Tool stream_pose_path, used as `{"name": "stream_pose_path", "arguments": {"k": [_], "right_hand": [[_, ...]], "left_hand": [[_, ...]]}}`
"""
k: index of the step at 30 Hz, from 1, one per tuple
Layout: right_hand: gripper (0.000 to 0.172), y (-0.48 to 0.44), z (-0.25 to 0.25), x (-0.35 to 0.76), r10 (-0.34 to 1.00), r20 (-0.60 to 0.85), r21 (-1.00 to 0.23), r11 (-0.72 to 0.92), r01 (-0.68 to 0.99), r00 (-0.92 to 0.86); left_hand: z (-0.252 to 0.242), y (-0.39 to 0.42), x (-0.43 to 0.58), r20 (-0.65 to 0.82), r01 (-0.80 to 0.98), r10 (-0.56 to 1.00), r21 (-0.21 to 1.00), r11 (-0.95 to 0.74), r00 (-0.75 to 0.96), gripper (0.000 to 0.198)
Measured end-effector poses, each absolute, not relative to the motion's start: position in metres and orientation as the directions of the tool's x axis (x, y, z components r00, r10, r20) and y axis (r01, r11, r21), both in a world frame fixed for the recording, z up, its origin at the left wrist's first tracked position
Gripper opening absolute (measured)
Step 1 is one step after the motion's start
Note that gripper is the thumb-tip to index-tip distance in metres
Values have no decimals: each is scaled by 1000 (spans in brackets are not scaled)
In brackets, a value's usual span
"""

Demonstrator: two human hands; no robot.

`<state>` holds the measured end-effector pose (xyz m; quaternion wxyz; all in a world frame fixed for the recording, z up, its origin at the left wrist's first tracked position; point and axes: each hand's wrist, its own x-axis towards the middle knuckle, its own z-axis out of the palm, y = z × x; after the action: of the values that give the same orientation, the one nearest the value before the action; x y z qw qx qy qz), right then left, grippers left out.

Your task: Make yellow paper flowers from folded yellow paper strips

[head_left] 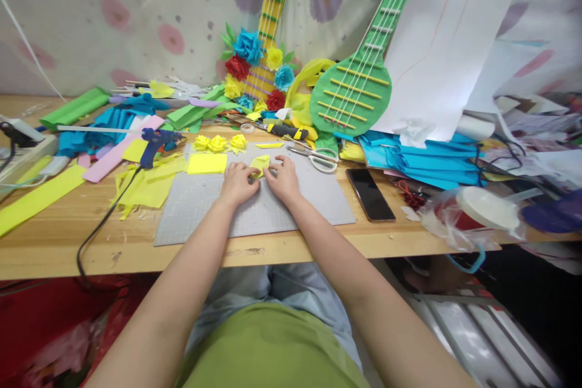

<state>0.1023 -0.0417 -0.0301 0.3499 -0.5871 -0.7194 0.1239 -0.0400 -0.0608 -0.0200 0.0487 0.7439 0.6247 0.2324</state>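
Over the grey cutting mat [191, 212], both hands meet at a small piece of yellow crepe paper [260, 163]. My left hand [239, 183] pinches its left edge between thumb and fingertips. On the opposite side, my right hand [282, 179] has thumb and fingers closed on the paper's right edge. Left of my hands lies a flat yellow paper stack [207, 163]. Several yellow paper flowers [217, 143] sit in a row behind it. A thin yellow strip [269, 145] lies at the mat's back edge, near white-handled scissors [322, 160].
A blue glue gun [153, 144] rests at the left, its cord hanging over the table edge. A black phone [370, 194] lies right of the mat, with a lidded cup [477, 212] beyond. Green [352, 97] and yellow [275, 0] paper-covered lutes lean at the back.
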Motion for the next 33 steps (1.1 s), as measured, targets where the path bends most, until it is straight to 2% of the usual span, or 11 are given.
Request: {"name": "stream_pose_path", "arguments": {"k": [4, 9, 14, 21, 25, 30, 33], "right_hand": [[21, -35, -33, 100, 949, 312, -666, 192, 721, 35], [18, -28, -34, 108, 973, 219, -817, 145, 558, 68], [17, -24, -36, 113, 986, 156, -906, 123, 404, 49], [18, -23, -39, 113, 992, 120, -930, 103, 353, 28], [25, -27, -34, 113, 992, 126, -925, 114, 363, 9], [37, -28, -34, 113, 987, 154, -871, 160, 465, -50], [38, -28, -37, 113, 983, 178, -833, 179, 523, -52]], "left_hand": [[-16, -64, -37, 297, 897, 942, 358, -259, 153, 27], [-16, -64, -39, 357, 879, 928, 404, -254, 104, 44], [-21, -60, -42, 400, 875, 907, 384, -294, 130, 35], [-17, -62, -29, 438, 903, 890, 320, -287, 127, 33], [-18, -62, -28, 453, 890, 868, 281, -358, 206, 18], [-22, -58, -33, 457, 874, 857, 286, -393, 236, 15], [-23, -58, -34, 461, 860, 852, 298, -414, 251, 16]]}}
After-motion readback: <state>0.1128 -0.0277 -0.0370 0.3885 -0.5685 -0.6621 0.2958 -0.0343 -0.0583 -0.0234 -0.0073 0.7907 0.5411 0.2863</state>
